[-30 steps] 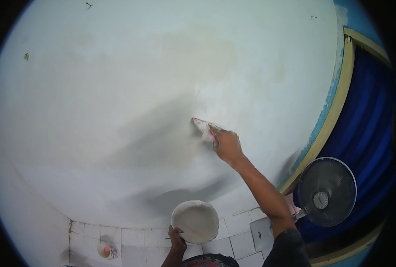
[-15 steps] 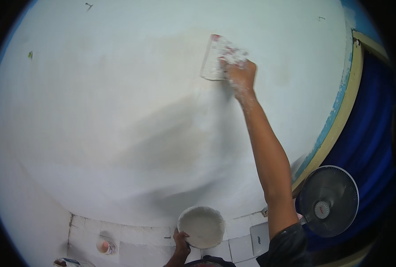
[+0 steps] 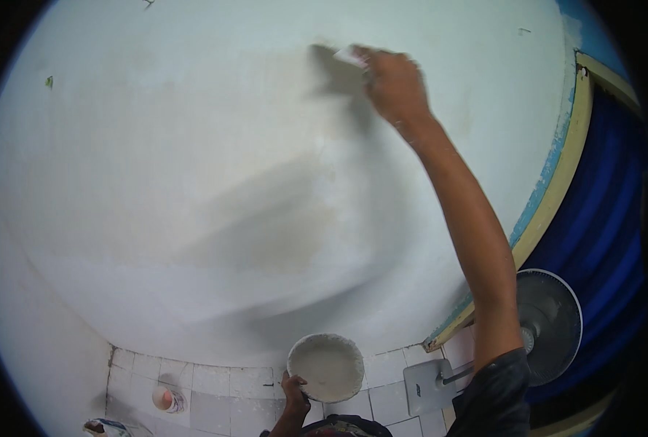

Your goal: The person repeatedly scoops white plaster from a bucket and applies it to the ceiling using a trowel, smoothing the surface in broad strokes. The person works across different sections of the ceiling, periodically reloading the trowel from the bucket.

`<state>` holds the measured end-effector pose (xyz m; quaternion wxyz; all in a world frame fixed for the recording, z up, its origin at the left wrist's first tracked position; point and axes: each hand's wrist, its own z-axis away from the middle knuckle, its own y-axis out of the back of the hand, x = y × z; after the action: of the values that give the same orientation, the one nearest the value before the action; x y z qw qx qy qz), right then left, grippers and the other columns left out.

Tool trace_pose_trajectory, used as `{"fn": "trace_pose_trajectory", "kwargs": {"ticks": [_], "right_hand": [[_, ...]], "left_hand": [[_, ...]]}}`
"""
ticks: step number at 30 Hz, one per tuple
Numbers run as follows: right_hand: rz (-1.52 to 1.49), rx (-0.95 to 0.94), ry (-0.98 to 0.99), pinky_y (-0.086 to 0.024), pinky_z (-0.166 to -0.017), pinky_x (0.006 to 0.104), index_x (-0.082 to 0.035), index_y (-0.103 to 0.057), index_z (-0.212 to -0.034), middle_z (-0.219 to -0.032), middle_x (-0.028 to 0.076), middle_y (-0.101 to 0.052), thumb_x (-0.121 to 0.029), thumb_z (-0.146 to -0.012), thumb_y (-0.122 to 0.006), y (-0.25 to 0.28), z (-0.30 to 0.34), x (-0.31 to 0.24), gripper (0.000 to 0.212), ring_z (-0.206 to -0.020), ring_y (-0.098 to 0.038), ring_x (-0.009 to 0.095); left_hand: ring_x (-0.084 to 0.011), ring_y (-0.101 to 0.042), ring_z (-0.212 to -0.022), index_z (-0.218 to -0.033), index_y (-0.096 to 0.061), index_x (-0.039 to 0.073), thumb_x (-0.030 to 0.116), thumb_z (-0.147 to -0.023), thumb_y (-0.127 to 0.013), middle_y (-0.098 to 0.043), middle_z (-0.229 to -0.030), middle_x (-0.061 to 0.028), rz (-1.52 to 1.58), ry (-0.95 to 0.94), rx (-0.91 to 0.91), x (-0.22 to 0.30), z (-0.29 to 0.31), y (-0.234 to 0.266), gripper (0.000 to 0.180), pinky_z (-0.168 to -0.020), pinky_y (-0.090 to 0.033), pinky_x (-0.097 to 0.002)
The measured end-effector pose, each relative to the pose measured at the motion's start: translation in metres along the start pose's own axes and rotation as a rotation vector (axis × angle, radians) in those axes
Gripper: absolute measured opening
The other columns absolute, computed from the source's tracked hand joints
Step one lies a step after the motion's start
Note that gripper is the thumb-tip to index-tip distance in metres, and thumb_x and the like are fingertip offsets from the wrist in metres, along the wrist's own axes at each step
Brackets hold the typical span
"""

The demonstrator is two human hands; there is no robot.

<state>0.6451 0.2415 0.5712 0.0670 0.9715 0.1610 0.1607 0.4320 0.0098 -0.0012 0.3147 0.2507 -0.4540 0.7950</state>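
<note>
clamping a bowl (image 3: 342, 398) with the left hand (image 3: 293, 392), a scraper (image 3: 349, 56) with the right hand (image 3: 397, 84)

Right hand (image 3: 397, 86) covers most of the scraper (image 3: 349, 57), ugh. Arm (image 3: 477, 233) blocks part of the fan (image 3: 557, 317) too.

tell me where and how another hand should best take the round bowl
I'd probably grip the bowl by its right rim, coming from the right and closing over the edge: the open, raised rim looks free there, while the left hand holds the lower-left edge.
</note>
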Motion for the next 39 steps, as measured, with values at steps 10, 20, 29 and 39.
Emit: {"fn": "trace_pose_trajectory", "kwargs": {"ticks": [10,20,29,39], "right_hand": [[-0.149,-0.464,-0.003,-0.048,-0.098,0.0432,-0.011,-0.05,-0.137,-0.132,0.017,-0.058,-0.013,-0.082,-0.064,-0.046,0.209,-0.076,0.057,-0.122,-0.055,0.035],[-0.069,-0.505,-0.049,-0.053,-0.08,0.0459,-0.016,-0.057,-0.129,-0.104,0.012,-0.066,-0.006,-0.08,-0.06,-0.001,0.08,-0.084,0.051,-0.099,-0.063,0.031],[-0.082,-0.431,0.073,-0.053,-0.074,0.0474,-0.003,-0.06,-0.118,-0.091,0.018,-0.068,-0.006,-0.083,-0.055,-0.033,0.045,-0.074,0.035,-0.084,-0.067,0.035],[-0.072,-0.855,0.12,-0.043,-0.104,0.0445,-0.007,-0.05,-0.136,-0.133,0.019,-0.056,-0.012,-0.089,-0.053,-0.028,0.222,-0.089,0.048,-0.124,-0.054,0.035]], "left_hand": [[-0.0261,-0.055,-0.082,-0.103,-0.051,0.004,0.01,-0.059,-0.053,-0.054,-0.092,-0.0107,0.03,-0.064,0.058,0.001,0.012,-0.026,0.044,-0.073,-0.05,-0.0387],[-0.0259,-0.055,-0.089,-0.109,-0.05,0.003,0.01,-0.059,-0.052,-0.053,-0.097,-0.0107,0.09,-0.084,0.045,0.009,0.012,-0.014,0.05,-0.079,-0.049,-0.0376],[-0.0262,-0.055,-0.091,-0.113,-0.05,0.003,0.01,-0.059,-0.051,-0.054,-0.099,-0.0108,0.059,-0.097,0.063,0.016,0.011,-0.011,0.054,-0.082,-0.048,-0.0376],[-0.0276,-0.056,-0.098,-0.116,-0.05,0.003,0.017,-0.063,-0.053,-0.055,-0.104,-0.0106,0.104,-0.104,-0.033,0.028,-0.004,-0.009,0.055,-0.09,-0.048,-0.041]]}}
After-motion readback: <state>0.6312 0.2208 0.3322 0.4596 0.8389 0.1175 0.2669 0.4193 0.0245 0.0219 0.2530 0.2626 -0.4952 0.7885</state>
